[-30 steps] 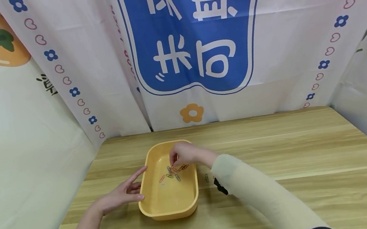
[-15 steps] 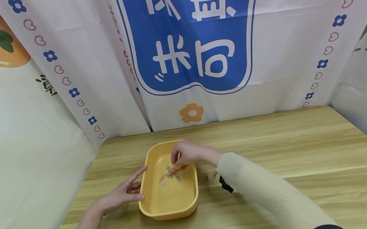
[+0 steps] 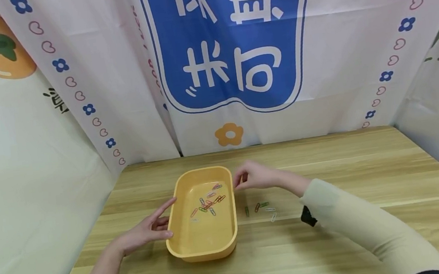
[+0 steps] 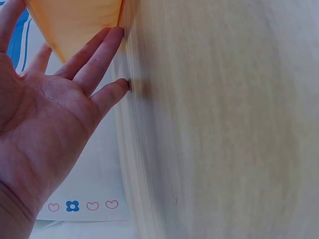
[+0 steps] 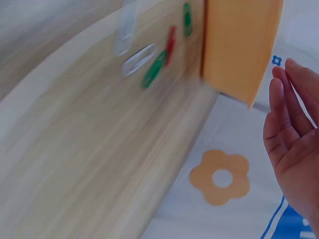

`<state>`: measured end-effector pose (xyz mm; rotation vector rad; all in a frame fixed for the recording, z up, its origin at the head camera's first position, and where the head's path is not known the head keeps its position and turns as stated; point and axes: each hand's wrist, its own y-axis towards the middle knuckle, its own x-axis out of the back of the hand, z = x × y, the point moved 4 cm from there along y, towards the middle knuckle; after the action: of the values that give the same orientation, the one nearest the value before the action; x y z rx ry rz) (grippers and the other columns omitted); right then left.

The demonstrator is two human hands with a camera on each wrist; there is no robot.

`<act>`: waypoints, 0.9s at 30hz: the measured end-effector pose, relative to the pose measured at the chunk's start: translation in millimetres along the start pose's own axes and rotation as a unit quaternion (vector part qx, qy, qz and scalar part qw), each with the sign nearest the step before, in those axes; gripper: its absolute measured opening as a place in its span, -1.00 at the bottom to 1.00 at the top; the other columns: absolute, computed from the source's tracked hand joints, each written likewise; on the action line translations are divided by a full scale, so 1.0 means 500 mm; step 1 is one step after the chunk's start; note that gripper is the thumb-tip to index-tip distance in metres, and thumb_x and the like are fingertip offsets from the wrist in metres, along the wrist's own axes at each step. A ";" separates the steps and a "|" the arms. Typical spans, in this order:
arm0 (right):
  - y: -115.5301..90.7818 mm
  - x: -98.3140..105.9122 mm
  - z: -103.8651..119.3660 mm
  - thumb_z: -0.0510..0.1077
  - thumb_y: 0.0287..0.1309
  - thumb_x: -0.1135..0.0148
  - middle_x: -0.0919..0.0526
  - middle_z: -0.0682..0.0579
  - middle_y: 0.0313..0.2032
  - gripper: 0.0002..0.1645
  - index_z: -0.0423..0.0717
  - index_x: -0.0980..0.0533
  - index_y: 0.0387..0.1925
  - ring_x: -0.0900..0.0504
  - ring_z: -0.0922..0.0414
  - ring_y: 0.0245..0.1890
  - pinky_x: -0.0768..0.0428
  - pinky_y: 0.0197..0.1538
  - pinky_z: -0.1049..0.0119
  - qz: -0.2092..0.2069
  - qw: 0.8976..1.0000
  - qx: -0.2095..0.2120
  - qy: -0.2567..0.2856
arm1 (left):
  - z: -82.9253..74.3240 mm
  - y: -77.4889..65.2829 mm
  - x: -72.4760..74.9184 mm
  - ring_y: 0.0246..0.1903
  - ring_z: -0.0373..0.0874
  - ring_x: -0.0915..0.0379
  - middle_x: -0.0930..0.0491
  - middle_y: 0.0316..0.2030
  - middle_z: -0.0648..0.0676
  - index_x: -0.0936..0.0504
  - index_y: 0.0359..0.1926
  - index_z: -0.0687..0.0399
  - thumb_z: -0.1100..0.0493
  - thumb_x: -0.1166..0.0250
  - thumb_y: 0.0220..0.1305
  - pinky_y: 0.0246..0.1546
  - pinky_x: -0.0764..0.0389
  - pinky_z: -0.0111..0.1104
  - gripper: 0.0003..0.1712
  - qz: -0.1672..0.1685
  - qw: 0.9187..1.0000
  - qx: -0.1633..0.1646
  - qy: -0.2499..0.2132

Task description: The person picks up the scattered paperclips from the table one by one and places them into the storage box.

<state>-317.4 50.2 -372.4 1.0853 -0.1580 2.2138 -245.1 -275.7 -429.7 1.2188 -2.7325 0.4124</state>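
In the head view a yellow plastic tray (image 3: 207, 240) stands on the table, with several coloured paper clips (image 3: 208, 205) scattered on its floor. My left hand (image 3: 145, 234) steadies the tray's left side, its thumb and forefinger spread along the rim. The left wrist view shows the palm and extended fingers (image 4: 97, 62) against the tray wall. Just outside the right rim is my right hand (image 3: 258, 175), fingers loosely bent and nothing visible in them. Right of the tray lie a red paper clip (image 3: 257, 207), green paper clips (image 3: 247, 211) and white paper clips (image 3: 273, 217).
The wood-grain table (image 3: 331, 173) extends to the right beyond the loose clips. A white printed cloth (image 3: 339, 72) hangs behind the table's back edge, and more cloth (image 3: 23, 179) covers the left side.
My right hand has come up out of the tray and over its right rim. More clips now show inside the tray and on the table. The left hand stays at the rim.
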 end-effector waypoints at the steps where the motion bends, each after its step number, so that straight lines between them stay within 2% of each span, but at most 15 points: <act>1: -0.009 0.004 -0.004 -0.32 0.12 -0.34 -0.69 0.12 -0.42 -0.96 -0.26 -0.67 -0.37 -0.57 0.30 -0.44 -0.58 -0.31 0.40 -0.003 1.000 0.000 -0.003 | 0.000 0.000 0.000 0.25 0.27 -0.26 -0.10 0.33 0.55 0.30 0.55 -0.11 0.26 -0.21 0.37 0.14 -0.47 -0.16 0.02 0.000 1.000 0.001 0.000; 6: -0.046 0.007 -0.021 -0.31 0.13 -0.34 -0.69 0.11 -0.41 -0.95 -0.26 -0.67 -0.37 -0.57 0.30 -0.42 -0.57 -0.30 0.39 0.002 1.000 -0.005 -0.021 | -0.003 -0.001 -0.001 0.26 0.28 -0.25 -0.08 0.33 0.56 0.31 0.55 -0.11 0.26 -0.21 0.37 0.14 -0.46 -0.18 0.02 -0.003 1.000 0.005 0.005; 13: -0.072 -0.028 -0.037 -0.33 0.13 -0.33 -0.70 0.08 -0.40 -0.94 -0.24 -0.67 -0.33 -0.59 0.28 -0.43 -0.58 -0.34 0.44 0.040 0.999 -0.012 -0.011 | 0.000 0.001 0.001 0.26 0.29 -0.24 -0.07 0.34 0.56 0.31 0.55 -0.13 0.25 -0.23 0.35 0.14 -0.46 -0.15 0.04 -0.004 1.000 0.005 0.004; 17: -0.072 -0.049 -0.039 -0.37 0.09 -0.35 -0.69 0.00 -0.38 -0.94 -0.28 -0.66 -0.34 -0.63 0.25 -0.43 -0.60 -0.34 0.46 0.054 0.998 0.011 -0.005 | 0.002 0.002 0.001 0.26 0.29 -0.23 -0.08 0.34 0.56 0.30 0.55 -0.14 0.25 -0.23 0.35 0.15 -0.45 -0.14 0.04 -0.003 1.000 0.005 0.004; 22: -0.064 -0.069 -0.049 -0.41 0.06 -0.34 -0.68 -0.05 -0.34 -0.89 -0.31 -0.66 -0.30 -0.66 0.23 -0.40 -0.63 -0.30 0.46 0.068 0.997 0.000 0.018 | 0.004 0.002 0.002 0.27 0.29 -0.22 -0.07 0.34 0.56 0.30 0.55 -0.14 0.24 -0.23 0.36 0.15 -0.45 -0.14 0.03 -0.003 1.000 0.009 0.002; 27: -0.057 -0.081 -0.056 -0.42 0.04 -0.33 -0.66 0.01 -0.33 -0.85 -0.28 -0.67 -0.28 -0.62 0.30 -0.39 -0.62 -0.26 0.46 0.080 0.997 -0.008 0.010 | 0.001 0.002 0.000 0.26 0.26 -0.24 -0.09 0.34 0.54 0.30 0.55 -0.14 0.26 -0.21 0.37 0.14 -0.47 -0.16 0.02 -0.002 1.000 0.012 -0.004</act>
<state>-301.0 62.4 -425.6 1.0743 -0.2611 2.3599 -246.0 -275.4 -430.2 1.2335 -2.7400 0.4426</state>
